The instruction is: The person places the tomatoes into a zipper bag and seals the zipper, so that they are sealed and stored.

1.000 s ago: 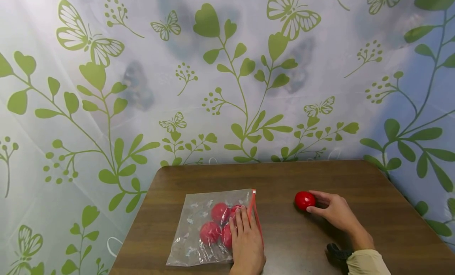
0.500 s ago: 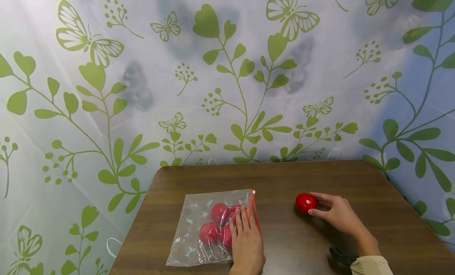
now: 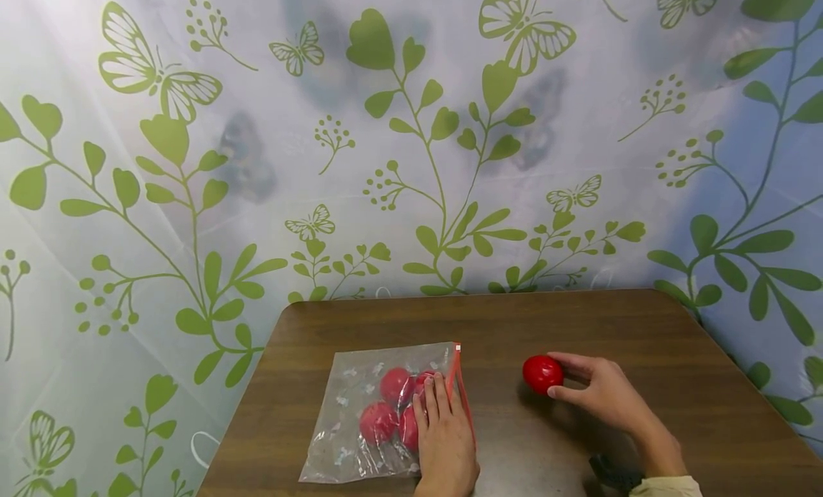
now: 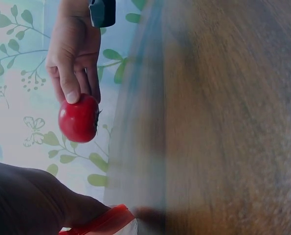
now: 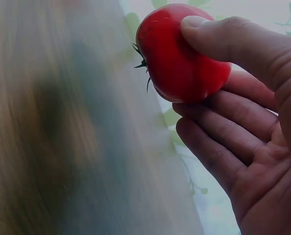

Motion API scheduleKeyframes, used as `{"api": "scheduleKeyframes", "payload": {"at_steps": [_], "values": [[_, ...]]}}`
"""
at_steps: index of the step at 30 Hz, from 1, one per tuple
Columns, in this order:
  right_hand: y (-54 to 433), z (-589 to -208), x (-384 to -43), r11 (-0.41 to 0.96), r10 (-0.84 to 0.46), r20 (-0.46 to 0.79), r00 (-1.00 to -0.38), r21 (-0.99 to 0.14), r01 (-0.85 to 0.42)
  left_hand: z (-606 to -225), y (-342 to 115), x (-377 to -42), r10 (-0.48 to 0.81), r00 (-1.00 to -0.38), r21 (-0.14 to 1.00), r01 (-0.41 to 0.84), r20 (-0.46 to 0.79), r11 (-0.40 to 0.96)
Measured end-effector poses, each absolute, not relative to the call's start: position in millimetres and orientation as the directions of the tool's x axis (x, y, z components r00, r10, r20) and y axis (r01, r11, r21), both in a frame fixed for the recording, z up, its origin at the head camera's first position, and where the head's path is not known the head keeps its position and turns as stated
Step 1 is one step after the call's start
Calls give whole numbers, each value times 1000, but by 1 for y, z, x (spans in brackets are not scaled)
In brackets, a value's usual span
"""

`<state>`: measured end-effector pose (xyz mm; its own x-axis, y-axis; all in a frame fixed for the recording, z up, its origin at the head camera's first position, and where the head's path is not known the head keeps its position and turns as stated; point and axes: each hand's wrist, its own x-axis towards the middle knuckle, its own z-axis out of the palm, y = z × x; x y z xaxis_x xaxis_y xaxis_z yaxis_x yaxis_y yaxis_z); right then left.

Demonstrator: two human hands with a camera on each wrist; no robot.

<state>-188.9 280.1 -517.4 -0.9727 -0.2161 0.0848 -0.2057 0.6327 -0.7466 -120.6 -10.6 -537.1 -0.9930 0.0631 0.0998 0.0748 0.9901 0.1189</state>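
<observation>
My right hand pinches a red tomato between thumb and fingers, right of the bag. In the right wrist view the tomato has its green stem end turned toward the table, and the thumb presses on its side. The left wrist view shows it held up above the tabletop. With straight fingers, my left hand lies flat on a clear zip bag near its red slider edge. Several red tomatoes lie inside the bag, some partly hidden under the fingers.
Both hands are over a brown wooden table, its far corners rounded. Behind it hangs a pale curtain with green leaves and butterflies. A dark strap-like item shows beside the right wrist.
My right hand, with the tomato, drifts slightly right, then left toward the bag and a little nearer to me. The left hand and the bag stay in place.
</observation>
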Motion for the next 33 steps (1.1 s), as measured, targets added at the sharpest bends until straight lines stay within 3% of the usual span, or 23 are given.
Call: {"api": "scheduleKeyframes", "payload": {"at_steps": [33], "values": [[192, -531, -187, 421, -430, 154, -889, -837, -349, -536, -12, -120, 74, -994, 123, 83, 75, 989]]}}
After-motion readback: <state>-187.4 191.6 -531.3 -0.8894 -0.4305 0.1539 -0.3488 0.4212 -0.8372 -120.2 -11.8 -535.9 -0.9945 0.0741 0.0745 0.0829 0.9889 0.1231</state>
